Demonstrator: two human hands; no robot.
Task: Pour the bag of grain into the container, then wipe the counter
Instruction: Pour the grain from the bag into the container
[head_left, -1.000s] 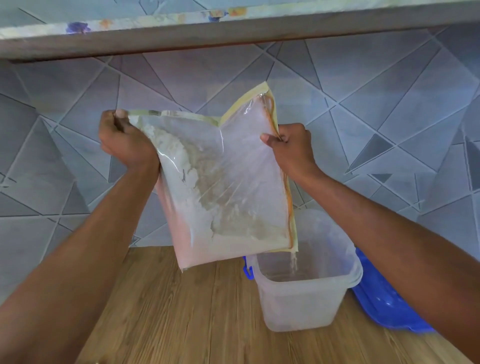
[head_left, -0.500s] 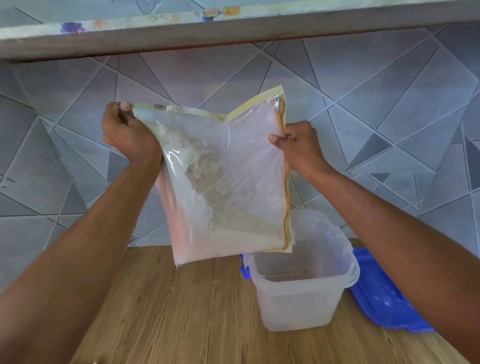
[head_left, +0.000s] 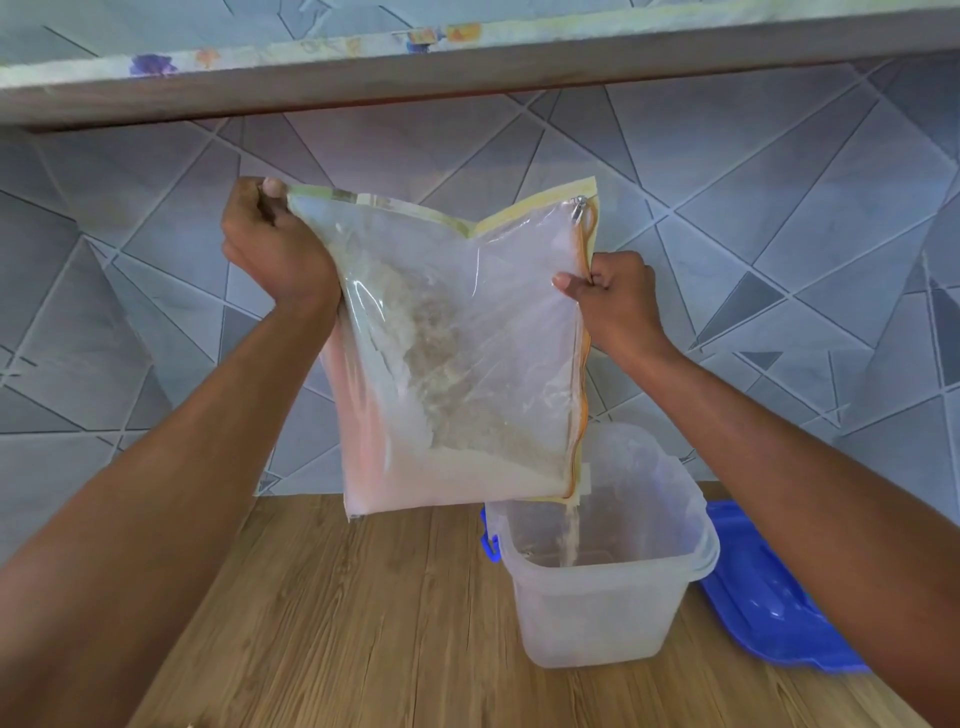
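Clear bag (head_left: 457, 364) of grain held above the container (head_left: 602, 587) on the bench (head_left: 363, 623), left hand (head_left: 275, 249) gripping its top corner, right hand (head_left: 618, 301) pinching its zipper edge, thin grain stream (head_left: 570, 535) falling into the container, blue lid (head_left: 769, 603) just behind the container

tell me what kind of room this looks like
Probably a home kitchen: a wood-grain counter against a tiled wall, with a plastic container taking grain from a bag.
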